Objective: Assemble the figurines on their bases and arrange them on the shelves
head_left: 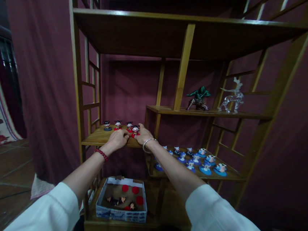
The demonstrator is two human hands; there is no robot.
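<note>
A small black-haired figurine (135, 129) on a red base stands upright between my hands, at the front of the left wooden shelf (94, 137). My right hand (144, 134) closes on it from the right, thumb in front and fingers partly hidden behind. From the left, my left hand (117, 139) is closed with its fingertips at the red base. Three similar figurines stand in a row just behind: one on a dark base (107, 125), a red-based one (117, 125), and another red-based one (129, 126) nearest my fingers.
Below, an open cardboard box (122, 216) holds several figurines and red discs. Several blue-based figurines (196, 158) stand on the lower right shelf. Above them are a green-and-silver figure (200, 97) and a clear deer ornament (232, 99). A wooden upright (184, 67) divides the shelving.
</note>
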